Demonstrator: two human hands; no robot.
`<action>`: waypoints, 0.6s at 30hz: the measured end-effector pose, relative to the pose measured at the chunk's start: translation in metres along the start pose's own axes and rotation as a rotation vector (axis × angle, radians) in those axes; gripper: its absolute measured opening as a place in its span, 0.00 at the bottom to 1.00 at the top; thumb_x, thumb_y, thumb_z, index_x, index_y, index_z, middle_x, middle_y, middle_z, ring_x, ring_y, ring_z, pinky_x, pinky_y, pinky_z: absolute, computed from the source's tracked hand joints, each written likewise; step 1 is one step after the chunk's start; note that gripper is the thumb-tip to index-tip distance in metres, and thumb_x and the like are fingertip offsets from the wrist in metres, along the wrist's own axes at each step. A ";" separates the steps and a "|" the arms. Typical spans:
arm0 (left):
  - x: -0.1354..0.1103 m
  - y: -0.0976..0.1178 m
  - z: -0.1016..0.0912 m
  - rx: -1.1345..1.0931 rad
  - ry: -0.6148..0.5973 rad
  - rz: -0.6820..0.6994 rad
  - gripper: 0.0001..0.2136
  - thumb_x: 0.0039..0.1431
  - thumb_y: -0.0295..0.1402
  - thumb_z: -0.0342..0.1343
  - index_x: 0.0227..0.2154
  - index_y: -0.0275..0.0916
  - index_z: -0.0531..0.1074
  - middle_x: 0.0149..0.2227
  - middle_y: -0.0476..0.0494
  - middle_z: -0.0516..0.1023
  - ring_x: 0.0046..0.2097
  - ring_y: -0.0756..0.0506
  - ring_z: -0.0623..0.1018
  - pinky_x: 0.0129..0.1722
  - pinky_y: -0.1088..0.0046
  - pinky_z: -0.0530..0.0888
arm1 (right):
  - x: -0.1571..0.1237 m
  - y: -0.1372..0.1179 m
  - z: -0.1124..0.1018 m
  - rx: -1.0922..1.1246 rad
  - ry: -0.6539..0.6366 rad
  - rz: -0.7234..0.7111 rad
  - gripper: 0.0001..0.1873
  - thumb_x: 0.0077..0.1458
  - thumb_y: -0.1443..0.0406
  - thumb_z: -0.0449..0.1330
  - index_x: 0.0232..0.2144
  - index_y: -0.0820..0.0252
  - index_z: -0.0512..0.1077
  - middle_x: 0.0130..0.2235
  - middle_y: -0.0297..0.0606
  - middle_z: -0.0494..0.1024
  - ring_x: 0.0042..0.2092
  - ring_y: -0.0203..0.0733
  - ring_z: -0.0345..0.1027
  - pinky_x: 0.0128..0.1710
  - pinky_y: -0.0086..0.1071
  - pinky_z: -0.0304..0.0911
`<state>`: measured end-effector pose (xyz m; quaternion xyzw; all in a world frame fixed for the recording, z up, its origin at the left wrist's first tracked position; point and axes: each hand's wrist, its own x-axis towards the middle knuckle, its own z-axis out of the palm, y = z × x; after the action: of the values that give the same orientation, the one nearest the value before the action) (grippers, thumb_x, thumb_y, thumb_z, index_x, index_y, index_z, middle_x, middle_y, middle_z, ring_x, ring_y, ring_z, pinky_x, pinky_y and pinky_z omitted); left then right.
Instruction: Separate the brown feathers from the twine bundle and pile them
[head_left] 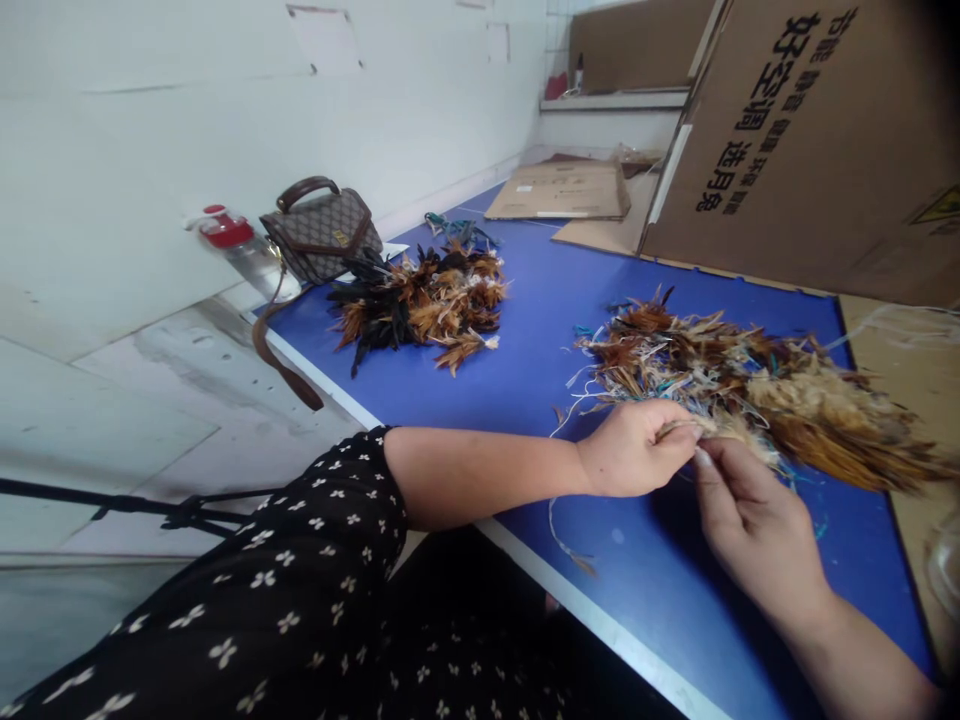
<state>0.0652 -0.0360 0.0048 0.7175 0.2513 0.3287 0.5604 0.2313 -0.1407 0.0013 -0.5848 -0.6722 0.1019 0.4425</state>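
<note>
A long bunch of brown and tan feathers, tied with pale and blue string, lies on the blue table. My left hand is closed round the bunch's near end. Facing it, my right hand pinches the same end with thumb and forefinger. A loose string trails from the bunch over the table's front edge.
A second pile of brown and black feathers lies at the table's left. Behind it stand a patterned handbag and a red-capped bottle. A large cardboard box and flat cardboard fill the far side.
</note>
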 end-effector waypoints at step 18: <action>0.005 0.023 -0.008 -0.458 -0.016 -0.246 0.17 0.75 0.49 0.68 0.42 0.38 0.77 0.22 0.61 0.62 0.24 0.54 0.60 0.26 0.72 0.56 | -0.003 0.004 0.008 -0.099 0.054 -0.115 0.12 0.78 0.58 0.61 0.37 0.50 0.76 0.28 0.33 0.74 0.26 0.39 0.67 0.26 0.33 0.65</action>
<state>0.0627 -0.0329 0.0289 0.5385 0.2515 0.3006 0.7460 0.2282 -0.1394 -0.0079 -0.5689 -0.6966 0.0270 0.4363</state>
